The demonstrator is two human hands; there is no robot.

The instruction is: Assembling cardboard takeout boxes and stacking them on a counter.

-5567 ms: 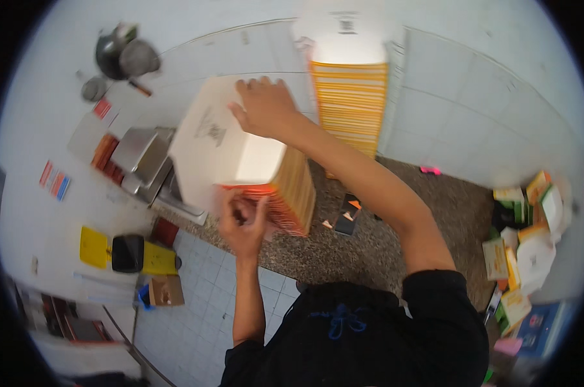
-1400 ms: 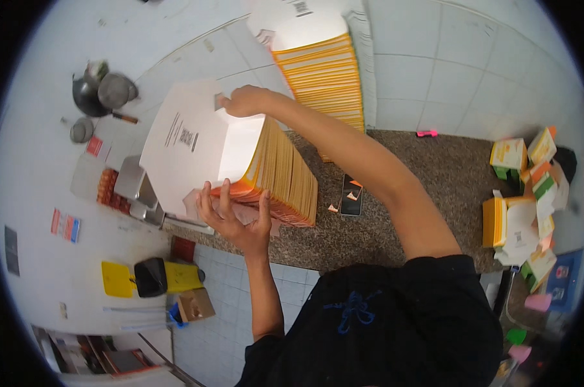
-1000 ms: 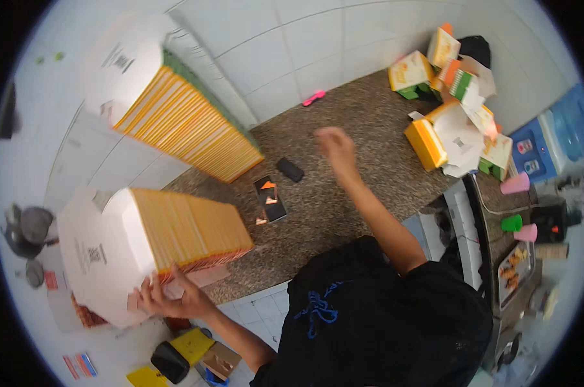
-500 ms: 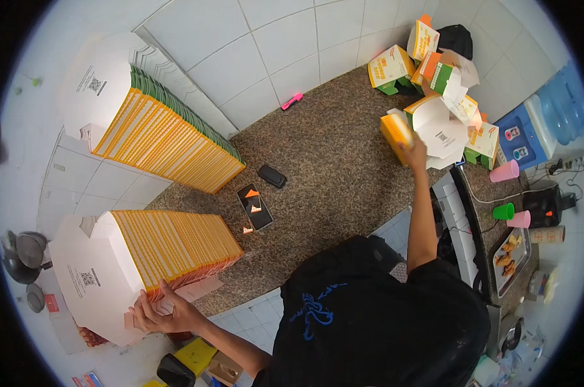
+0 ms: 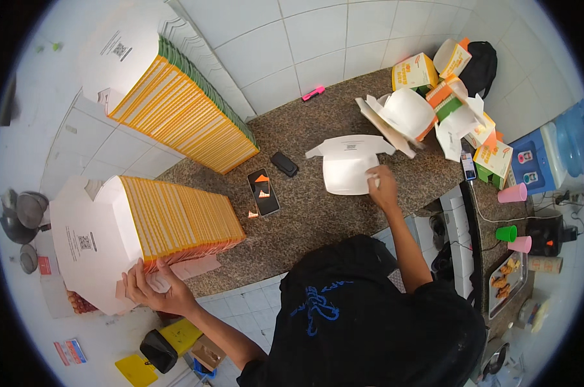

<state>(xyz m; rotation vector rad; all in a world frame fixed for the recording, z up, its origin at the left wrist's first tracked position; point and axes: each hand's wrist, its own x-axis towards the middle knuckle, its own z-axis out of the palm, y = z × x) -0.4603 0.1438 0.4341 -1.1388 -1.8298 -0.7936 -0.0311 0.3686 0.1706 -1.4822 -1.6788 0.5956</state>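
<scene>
one flat white carton blank [image 5: 349, 169] lies unfolded on the speckled tabletop [image 5: 305, 222], while a handful of folded boxes [image 5: 434, 103] sit piled at the far right; two thick stacks remain flat, so most work looks left. right hand [image 5: 383, 185] presses fingers on the blank's edge, arm extended. left hand [image 5: 155, 291] grips the near stack of blanks [image 5: 143, 232] at its underside.

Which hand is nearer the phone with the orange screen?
Left or right is too close to call. Right hand rests on the flat white carton, right of the phone; left hand sits lower left.
</scene>
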